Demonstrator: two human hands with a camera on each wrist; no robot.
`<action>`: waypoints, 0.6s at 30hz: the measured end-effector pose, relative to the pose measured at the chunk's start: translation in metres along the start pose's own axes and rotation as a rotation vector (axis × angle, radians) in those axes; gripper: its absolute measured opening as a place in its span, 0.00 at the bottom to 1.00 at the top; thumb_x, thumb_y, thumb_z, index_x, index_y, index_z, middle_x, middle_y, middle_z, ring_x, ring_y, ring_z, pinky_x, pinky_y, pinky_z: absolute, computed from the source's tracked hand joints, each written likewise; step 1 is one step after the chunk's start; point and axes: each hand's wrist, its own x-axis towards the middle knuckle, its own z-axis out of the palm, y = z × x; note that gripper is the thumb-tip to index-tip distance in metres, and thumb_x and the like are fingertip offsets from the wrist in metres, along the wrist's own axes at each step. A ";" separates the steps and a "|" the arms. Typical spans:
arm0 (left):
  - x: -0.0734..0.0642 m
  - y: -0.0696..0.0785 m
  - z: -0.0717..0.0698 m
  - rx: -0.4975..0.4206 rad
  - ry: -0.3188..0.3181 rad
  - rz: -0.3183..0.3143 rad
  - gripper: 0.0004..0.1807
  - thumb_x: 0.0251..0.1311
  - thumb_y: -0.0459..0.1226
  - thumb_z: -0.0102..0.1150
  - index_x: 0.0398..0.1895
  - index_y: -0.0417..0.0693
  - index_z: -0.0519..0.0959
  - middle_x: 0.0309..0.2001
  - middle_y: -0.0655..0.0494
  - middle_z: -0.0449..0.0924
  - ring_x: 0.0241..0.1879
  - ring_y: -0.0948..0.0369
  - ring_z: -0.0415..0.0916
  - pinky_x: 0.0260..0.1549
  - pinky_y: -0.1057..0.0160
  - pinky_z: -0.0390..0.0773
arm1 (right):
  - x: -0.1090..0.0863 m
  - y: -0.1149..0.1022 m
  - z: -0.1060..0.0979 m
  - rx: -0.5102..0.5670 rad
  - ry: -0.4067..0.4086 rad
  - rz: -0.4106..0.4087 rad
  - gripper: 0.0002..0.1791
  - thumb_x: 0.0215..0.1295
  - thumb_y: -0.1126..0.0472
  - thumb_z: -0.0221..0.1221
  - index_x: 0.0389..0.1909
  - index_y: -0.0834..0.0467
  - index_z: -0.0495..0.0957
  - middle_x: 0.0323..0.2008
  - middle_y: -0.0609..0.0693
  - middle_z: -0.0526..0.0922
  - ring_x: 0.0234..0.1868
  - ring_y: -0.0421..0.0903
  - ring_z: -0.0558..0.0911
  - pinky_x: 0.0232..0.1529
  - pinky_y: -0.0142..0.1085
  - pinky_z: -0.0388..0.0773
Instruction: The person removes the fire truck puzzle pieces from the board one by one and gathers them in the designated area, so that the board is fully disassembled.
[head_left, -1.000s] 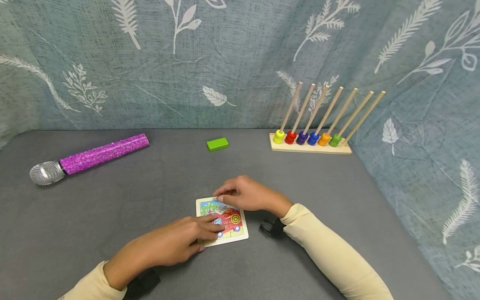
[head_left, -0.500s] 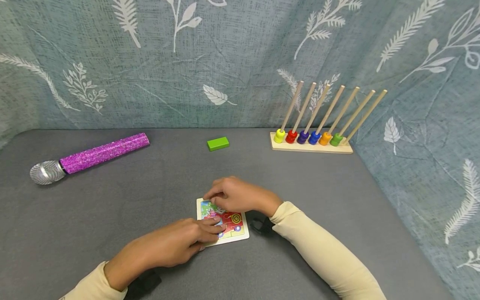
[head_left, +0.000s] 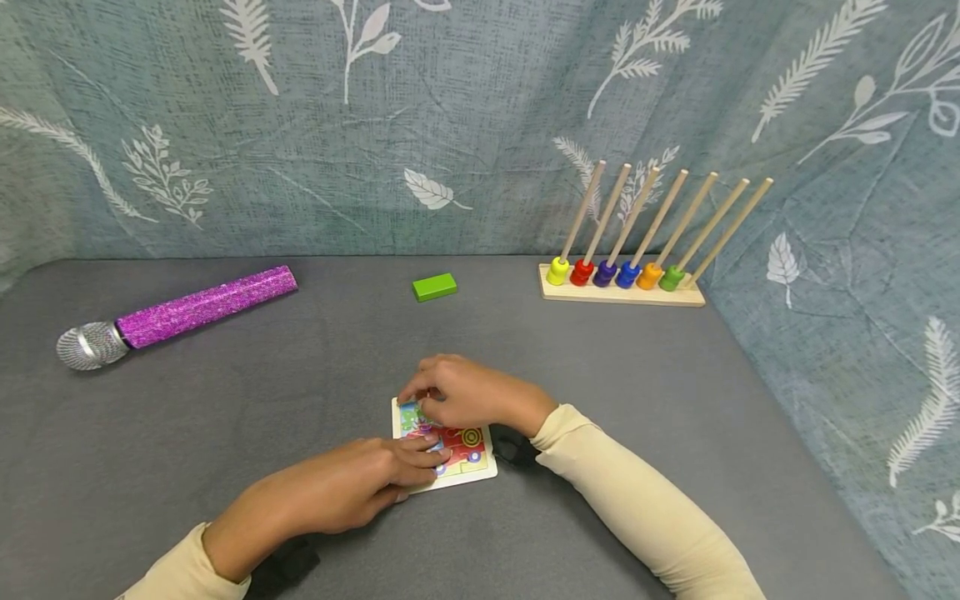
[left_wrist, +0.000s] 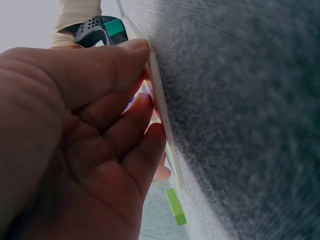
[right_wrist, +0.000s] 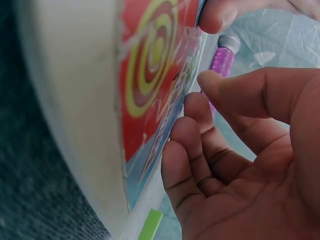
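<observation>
A small jigsaw puzzle point(head_left: 472, 472) in a cream frame lies on the grey table, its picture showing a red vehicle. From its lower left, my left hand point(head_left: 352, 483) rests fairly straight fingers on the picture. In the left wrist view, the thumb point(left_wrist: 115, 65) of that hand touches the edge of the puzzle frame point(left_wrist: 162, 112). My right hand point(head_left: 468, 396) reaches over the puzzle's top side, bent fingertips touching near its upper left corner. The right wrist view shows its fingers point(right_wrist: 182, 160) along the puzzle edge, and the thumb stands apart from them.
A purple glittery microphone point(head_left: 206, 308) lies at the left. Behind the puzzle lies a green block point(head_left: 434, 287). At the back right stands a wooden peg rack point(head_left: 622, 293) with coloured beads on several tall pegs. A patterned cloth point(head_left: 480, 125) hangs behind the table.
My right hand has slid left along the puzzle's top side, from its middle to near the upper left corner. The left hand and the puzzle have hardly moved.
</observation>
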 end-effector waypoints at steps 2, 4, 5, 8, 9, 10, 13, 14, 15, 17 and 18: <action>0.000 0.000 0.000 0.001 0.005 0.005 0.21 0.58 0.25 0.60 0.56 0.46 0.81 0.61 0.56 0.75 0.63 0.55 0.70 0.55 0.51 0.74 | 0.001 0.000 0.001 -0.004 -0.002 0.005 0.17 0.62 0.69 0.52 0.46 0.56 0.85 0.32 0.43 0.76 0.34 0.38 0.72 0.42 0.29 0.68; 0.000 -0.001 0.001 -0.002 0.011 0.011 0.21 0.59 0.25 0.60 0.56 0.46 0.82 0.61 0.56 0.75 0.62 0.54 0.70 0.55 0.51 0.74 | 0.001 0.000 0.001 -0.009 -0.001 0.011 0.16 0.63 0.69 0.52 0.45 0.56 0.85 0.33 0.43 0.77 0.35 0.38 0.72 0.43 0.29 0.68; 0.000 -0.001 0.001 -0.005 0.013 0.013 0.21 0.59 0.26 0.60 0.56 0.46 0.82 0.61 0.56 0.75 0.62 0.54 0.70 0.55 0.51 0.74 | 0.001 0.000 0.001 -0.010 -0.001 0.012 0.17 0.63 0.69 0.52 0.45 0.56 0.86 0.34 0.43 0.77 0.35 0.38 0.72 0.44 0.29 0.68; -0.001 -0.001 0.001 -0.012 0.017 0.015 0.21 0.59 0.26 0.61 0.56 0.46 0.82 0.61 0.56 0.76 0.62 0.55 0.70 0.55 0.51 0.74 | 0.002 0.000 0.002 -0.005 -0.006 0.021 0.17 0.63 0.69 0.51 0.45 0.56 0.86 0.35 0.43 0.78 0.37 0.38 0.73 0.45 0.29 0.68; -0.001 -0.001 0.001 -0.014 0.017 0.015 0.21 0.59 0.26 0.61 0.56 0.45 0.81 0.61 0.56 0.75 0.62 0.55 0.70 0.55 0.52 0.74 | 0.002 0.000 0.002 -0.006 -0.006 0.024 0.17 0.64 0.69 0.51 0.45 0.56 0.86 0.36 0.43 0.78 0.38 0.38 0.73 0.46 0.29 0.68; -0.001 -0.001 0.001 -0.017 0.017 0.014 0.21 0.58 0.26 0.61 0.56 0.45 0.81 0.61 0.56 0.75 0.62 0.55 0.70 0.55 0.52 0.74 | 0.002 0.000 0.002 -0.005 -0.006 0.025 0.17 0.64 0.69 0.51 0.45 0.56 0.85 0.36 0.43 0.79 0.38 0.39 0.73 0.46 0.29 0.69; -0.001 -0.002 0.001 -0.020 0.017 0.013 0.21 0.59 0.26 0.60 0.56 0.45 0.82 0.61 0.56 0.76 0.62 0.54 0.70 0.55 0.52 0.74 | 0.003 -0.001 0.002 -0.023 -0.005 0.020 0.17 0.65 0.69 0.50 0.45 0.56 0.85 0.37 0.44 0.79 0.40 0.39 0.75 0.47 0.30 0.69; -0.001 -0.002 0.001 -0.018 0.018 0.013 0.21 0.59 0.26 0.60 0.56 0.45 0.82 0.61 0.56 0.76 0.62 0.54 0.70 0.55 0.52 0.74 | 0.004 -0.001 0.002 -0.034 -0.004 0.012 0.17 0.65 0.69 0.50 0.45 0.56 0.85 0.37 0.45 0.80 0.40 0.39 0.75 0.48 0.30 0.70; -0.001 -0.002 0.001 -0.017 0.019 0.014 0.21 0.58 0.26 0.60 0.55 0.45 0.82 0.61 0.56 0.76 0.62 0.54 0.71 0.55 0.52 0.74 | 0.005 -0.001 0.002 -0.044 -0.004 0.005 0.17 0.65 0.69 0.50 0.45 0.56 0.85 0.37 0.45 0.80 0.40 0.40 0.76 0.48 0.30 0.70; 0.000 -0.002 0.001 -0.014 0.024 0.019 0.20 0.58 0.26 0.60 0.55 0.45 0.82 0.60 0.55 0.76 0.62 0.54 0.71 0.55 0.52 0.74 | 0.006 -0.002 0.002 -0.061 -0.005 -0.005 0.17 0.65 0.70 0.50 0.43 0.56 0.85 0.37 0.46 0.80 0.40 0.40 0.76 0.49 0.31 0.71; 0.000 -0.002 0.001 -0.014 0.025 0.021 0.20 0.59 0.26 0.60 0.55 0.45 0.82 0.61 0.55 0.76 0.62 0.54 0.71 0.55 0.52 0.74 | 0.007 -0.002 0.001 -0.066 -0.006 -0.006 0.17 0.65 0.70 0.49 0.43 0.57 0.85 0.37 0.46 0.80 0.40 0.40 0.77 0.49 0.31 0.71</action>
